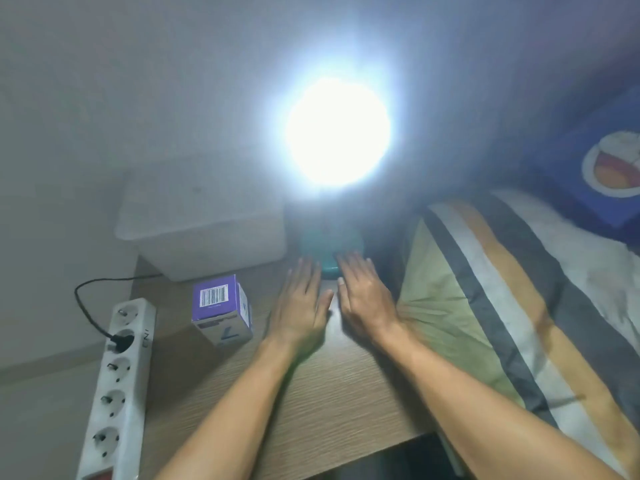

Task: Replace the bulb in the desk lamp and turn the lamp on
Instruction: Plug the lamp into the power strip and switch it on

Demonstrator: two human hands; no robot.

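bulb lit, glare hides the lamp head; teal lamp base at 12 o'clock of both hands. left hand and right hand lie flat, fingers spread, holding nothing, palms down on tabletop, apparently resting since the job looks finished. bulb box at 9 o'clock of left hand; power strip further out, one plug in.
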